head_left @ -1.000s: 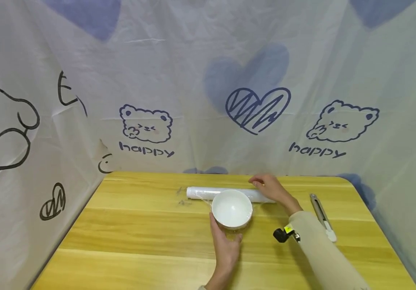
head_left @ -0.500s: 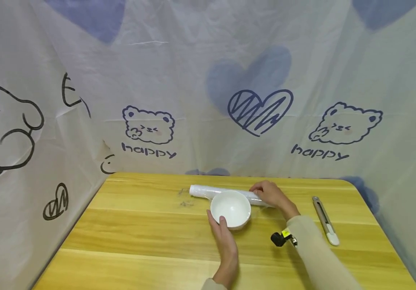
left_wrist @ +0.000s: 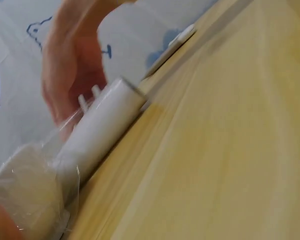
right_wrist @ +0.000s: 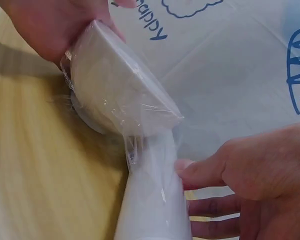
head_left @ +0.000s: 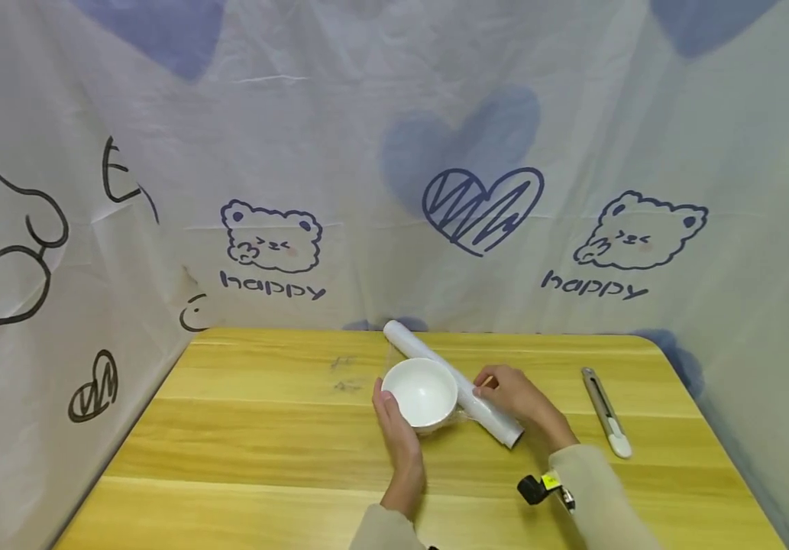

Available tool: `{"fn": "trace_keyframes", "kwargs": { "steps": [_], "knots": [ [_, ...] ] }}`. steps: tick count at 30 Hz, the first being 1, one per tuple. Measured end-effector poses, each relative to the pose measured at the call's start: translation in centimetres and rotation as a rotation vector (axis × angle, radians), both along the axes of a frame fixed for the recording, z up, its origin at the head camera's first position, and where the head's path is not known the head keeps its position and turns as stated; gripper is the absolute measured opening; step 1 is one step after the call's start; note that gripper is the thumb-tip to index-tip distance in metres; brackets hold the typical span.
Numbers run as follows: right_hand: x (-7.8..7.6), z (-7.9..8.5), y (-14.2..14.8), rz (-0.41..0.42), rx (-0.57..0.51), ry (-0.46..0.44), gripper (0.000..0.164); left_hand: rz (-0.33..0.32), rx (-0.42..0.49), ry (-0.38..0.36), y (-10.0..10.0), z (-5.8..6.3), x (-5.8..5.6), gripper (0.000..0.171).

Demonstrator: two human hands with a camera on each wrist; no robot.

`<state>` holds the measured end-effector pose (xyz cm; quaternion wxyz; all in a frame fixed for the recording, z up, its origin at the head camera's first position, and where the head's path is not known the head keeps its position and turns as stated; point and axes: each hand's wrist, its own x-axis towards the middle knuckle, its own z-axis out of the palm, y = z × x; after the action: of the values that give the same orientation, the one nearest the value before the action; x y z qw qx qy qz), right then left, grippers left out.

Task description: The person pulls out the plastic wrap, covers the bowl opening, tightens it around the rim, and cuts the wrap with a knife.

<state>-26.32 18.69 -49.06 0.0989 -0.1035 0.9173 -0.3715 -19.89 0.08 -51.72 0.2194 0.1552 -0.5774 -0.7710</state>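
Observation:
A white bowl (head_left: 420, 393), wrapped in clear film, is held by my left hand (head_left: 399, 439), thumb near its rim and fingers round its left side. In the right wrist view the wrapped bowl (right_wrist: 122, 82) is tilted, and a strip of film runs from it to the cling film roll (right_wrist: 155, 200). That roll (head_left: 435, 367) lies diagonally behind and right of the bowl. My right hand (head_left: 518, 397) holds the roll's right side, with its thumb against the film and the other fingers bent beside it. In the left wrist view the roll's end (left_wrist: 115, 105) points away from the bowl.
A utility knife (head_left: 606, 412) lies on the wooden table (head_left: 263, 458), right of my right hand. Small dark marks (head_left: 346, 374) show on the tabletop left of the roll. A printed cloth (head_left: 367, 153) hangs behind the table and along its sides.
The cling film roll has swung from nearly crosswise to diagonal, its right end nearer me. The bowl has shifted slightly left, and my left thumb has come up to its rim.

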Motion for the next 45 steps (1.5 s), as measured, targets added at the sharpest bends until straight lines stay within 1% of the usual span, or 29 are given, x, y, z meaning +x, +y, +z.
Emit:
{"fn": "trace_keyframes", "kwargs": {
  "steps": [1,3,4,7,9,12,16,20,24,28,30,34,37,39,41,42,45],
  "knots": [
    [0.3,-0.1,-0.1,-0.008,-0.002,-0.003,0.012,-0.001,0.007,0.001,-0.3,-0.1,-0.3,0.048],
    [0.8,-0.2,-0.4,-0.019,-0.006,-0.003,0.013,0.005,0.011,0.018,-0.8,-1.3,-1.3,0.049],
    [1.1,-0.2,-0.5,-0.019,-0.003,0.003,0.013,0.005,0.014,0.018,-1.1,-1.4,-1.5,0.048],
    [1.7,-0.1,-0.8,-0.024,0.004,0.015,0.02,0.0,0.031,0.016,-1.5,-1.5,-2.1,0.047],
    [2.2,0.1,-0.9,-0.016,0.01,0.013,0.028,-0.004,0.036,0.012,-1.7,-1.6,-2.4,0.046],
    [2.8,0.3,-1.1,0.015,0.019,0.0,0.038,-0.002,0.047,0.017,-1.9,-1.8,-3.0,0.045],
    [3.5,0.3,-1.5,0.042,0.001,-0.028,0.043,0.013,0.065,0.014,-2.3,-2.0,-4.1,0.047],
    [4.2,-0.2,-2.0,0.025,-0.042,-0.043,0.047,-0.001,0.125,0.002,-2.7,-2.0,-5.3,0.055],
    [4.9,-0.4,-2.7,0.027,-0.083,-0.055,0.051,-0.039,0.208,0.004,-3.2,-2.0,-5.9,0.064],
    [5.3,-0.5,-3.0,0.024,-0.108,-0.063,0.053,-0.083,0.235,0.022,-3.5,-2.2,-6.2,0.067],
    [5.4,-0.6,-2.9,0.017,-0.108,-0.064,0.053,-0.106,0.228,0.032,-3.5,-2.3,-6.2,0.066],
    [5.5,-0.8,-2.7,-0.001,-0.142,-0.087,0.052,-0.146,0.21,0.049,-3.5,-2.4,-6.3,0.064],
    [5.6,-0.6,-2.7,-0.014,-0.187,-0.098,0.051,-0.171,0.19,0.063,-3.8,-2.5,-6.4,0.058],
    [5.6,-0.5,-2.7,-0.025,-0.214,-0.102,0.053,-0.206,0.167,0.066,-4.1,-2.7,-6.5,0.054],
    [5.6,-0.5,-2.7,-0.036,-0.227,-0.097,0.056,-0.265,0.115,0.063,-4.7,-2.8,-6.5,0.049],
    [5.5,-0.5,-2.8,-0.04,-0.231,-0.095,0.057,-0.305,0.085,0.06,-5.0,-2.9,-6.5,0.048],
    [5.1,-0.7,-3.1,-0.047,-0.216,-0.067,0.056,-0.457,-0.01,0.045,-6.3,-2.9,-6.3,0.049]
  ]
}}
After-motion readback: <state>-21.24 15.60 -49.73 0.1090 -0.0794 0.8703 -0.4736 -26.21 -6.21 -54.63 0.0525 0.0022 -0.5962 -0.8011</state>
